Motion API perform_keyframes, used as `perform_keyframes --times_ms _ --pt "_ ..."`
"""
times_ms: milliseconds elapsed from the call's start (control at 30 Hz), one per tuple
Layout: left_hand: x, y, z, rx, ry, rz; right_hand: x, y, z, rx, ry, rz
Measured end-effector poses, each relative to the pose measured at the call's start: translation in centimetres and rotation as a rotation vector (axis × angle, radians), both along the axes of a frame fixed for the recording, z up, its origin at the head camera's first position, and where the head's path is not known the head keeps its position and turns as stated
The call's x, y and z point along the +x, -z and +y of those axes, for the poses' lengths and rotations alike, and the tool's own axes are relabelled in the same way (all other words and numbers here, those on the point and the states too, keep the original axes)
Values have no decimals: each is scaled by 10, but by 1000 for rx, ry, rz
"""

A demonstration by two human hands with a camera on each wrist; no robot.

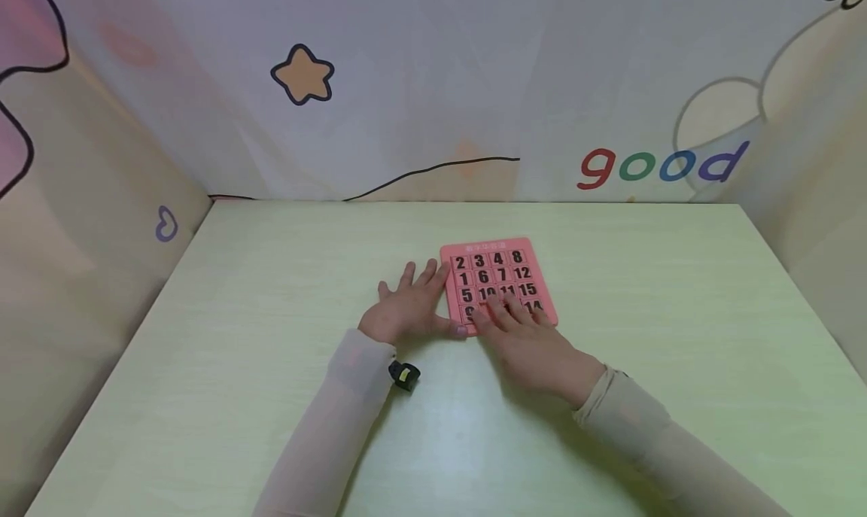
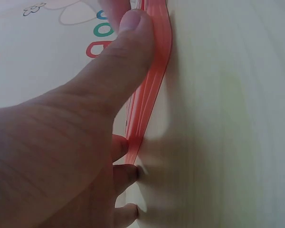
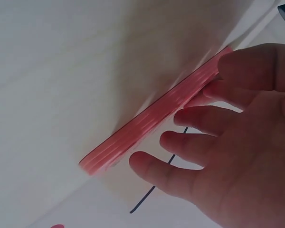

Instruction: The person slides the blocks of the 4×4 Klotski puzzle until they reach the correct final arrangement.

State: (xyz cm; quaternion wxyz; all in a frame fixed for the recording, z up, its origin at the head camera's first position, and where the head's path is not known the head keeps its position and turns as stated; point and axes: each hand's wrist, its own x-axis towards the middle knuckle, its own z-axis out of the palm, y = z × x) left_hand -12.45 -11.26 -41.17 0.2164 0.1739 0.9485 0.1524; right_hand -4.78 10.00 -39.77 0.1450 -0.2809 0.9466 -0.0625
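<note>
A pink number sliding puzzle (image 1: 486, 247) lies flat on the table, black numerals on its tiles. My left hand (image 1: 409, 306) is spread along its left side, fingertips at that edge and thumb at the near left corner. In the left wrist view the thumb (image 2: 128, 57) lies against the puzzle's pink side (image 2: 149, 80). My right hand (image 1: 524, 348) reaches over the near edge, its extended fingers above the lower tiles and hiding part of the bottom row. The right wrist view shows those fingers (image 3: 164, 173) held apart beside the pink frame (image 3: 152, 114).
The pale green table (image 1: 203, 396) extends around the puzzle on all sides. A printed backdrop (image 1: 420, 88) with a star and the word "good" rises behind its far edge. A small black device (image 1: 404, 375) sits at my left wrist.
</note>
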Motion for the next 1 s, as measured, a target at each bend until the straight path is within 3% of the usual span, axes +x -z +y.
perform_keyframes --times_ms 233,533,1000 --pt "-1 -3 3 -30 11 13 7 -7 22 -8 71 -12" --pt "-1 -3 3 -26 4 -4 9 -4 23 6 81 1" --pt "1 -2 2 -16 4 -13 7 2 -5 -11 -17 10"
